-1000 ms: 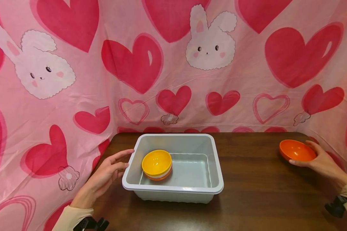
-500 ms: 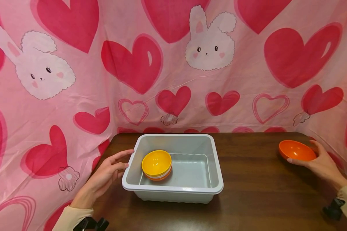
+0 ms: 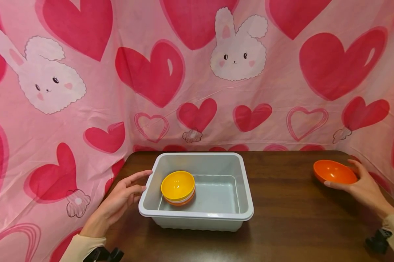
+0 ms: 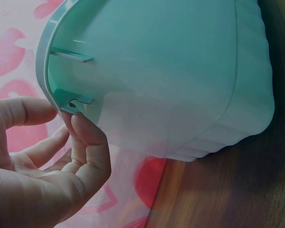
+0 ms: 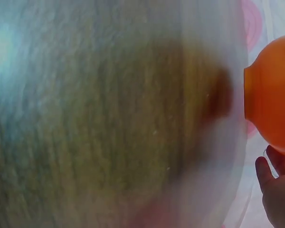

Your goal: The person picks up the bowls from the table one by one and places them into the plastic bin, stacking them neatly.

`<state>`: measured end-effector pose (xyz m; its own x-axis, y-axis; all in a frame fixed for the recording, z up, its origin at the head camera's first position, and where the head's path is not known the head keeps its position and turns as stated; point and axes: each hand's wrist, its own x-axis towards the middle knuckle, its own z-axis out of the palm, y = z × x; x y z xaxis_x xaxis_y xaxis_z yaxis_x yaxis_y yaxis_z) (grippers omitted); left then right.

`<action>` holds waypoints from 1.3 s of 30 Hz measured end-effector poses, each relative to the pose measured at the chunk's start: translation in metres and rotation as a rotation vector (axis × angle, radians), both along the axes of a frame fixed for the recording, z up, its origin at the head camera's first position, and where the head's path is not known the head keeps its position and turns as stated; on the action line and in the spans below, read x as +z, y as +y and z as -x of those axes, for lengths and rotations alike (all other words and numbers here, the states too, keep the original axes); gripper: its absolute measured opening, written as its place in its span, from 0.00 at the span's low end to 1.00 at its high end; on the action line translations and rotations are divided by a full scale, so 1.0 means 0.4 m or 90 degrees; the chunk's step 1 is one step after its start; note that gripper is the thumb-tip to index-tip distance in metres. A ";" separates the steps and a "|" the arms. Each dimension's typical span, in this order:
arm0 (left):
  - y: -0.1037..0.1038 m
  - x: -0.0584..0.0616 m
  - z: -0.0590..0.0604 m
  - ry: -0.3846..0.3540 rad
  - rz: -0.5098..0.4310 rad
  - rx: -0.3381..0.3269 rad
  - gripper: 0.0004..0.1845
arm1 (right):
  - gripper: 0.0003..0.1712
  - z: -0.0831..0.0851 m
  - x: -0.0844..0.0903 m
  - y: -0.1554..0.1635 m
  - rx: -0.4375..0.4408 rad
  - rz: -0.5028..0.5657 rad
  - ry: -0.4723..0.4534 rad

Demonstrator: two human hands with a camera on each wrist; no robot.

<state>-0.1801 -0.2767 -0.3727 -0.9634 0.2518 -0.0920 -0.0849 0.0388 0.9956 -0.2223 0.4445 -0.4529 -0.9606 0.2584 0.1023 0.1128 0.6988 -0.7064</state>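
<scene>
No readable text, label, brand or number shows in any view.

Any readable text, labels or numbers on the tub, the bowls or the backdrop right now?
None: no view shows any words or numbers.
Grey tub: plain.
Orange bowl in the right hand: plain.
Yellow bowl: plain.
Backdrop: only hearts and bunnies.

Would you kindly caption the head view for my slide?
Left hand steadies a grey tub holding stacked bowls; right hand grips an orange bowl.
</scene>
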 end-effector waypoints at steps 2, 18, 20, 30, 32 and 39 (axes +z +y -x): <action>-0.001 0.000 0.000 0.003 -0.002 -0.003 0.33 | 0.72 -0.003 0.007 -0.008 0.004 0.006 0.008; 0.000 -0.005 0.000 0.003 -0.005 -0.004 0.32 | 0.68 -0.021 0.051 -0.068 0.054 0.034 0.057; 0.000 -0.004 0.000 0.004 -0.004 -0.004 0.32 | 0.67 -0.022 0.058 -0.075 0.062 0.038 0.063; 0.001 0.001 0.004 0.008 -0.002 -0.004 0.33 | 0.64 -0.043 0.087 -0.112 0.091 0.038 0.085; 0.001 0.001 0.004 0.008 -0.001 -0.004 0.33 | 0.64 -0.049 0.093 -0.122 0.095 0.035 0.083; 0.001 0.000 0.001 0.007 -0.003 -0.003 0.33 | 0.62 -0.060 0.113 -0.143 0.124 0.025 0.106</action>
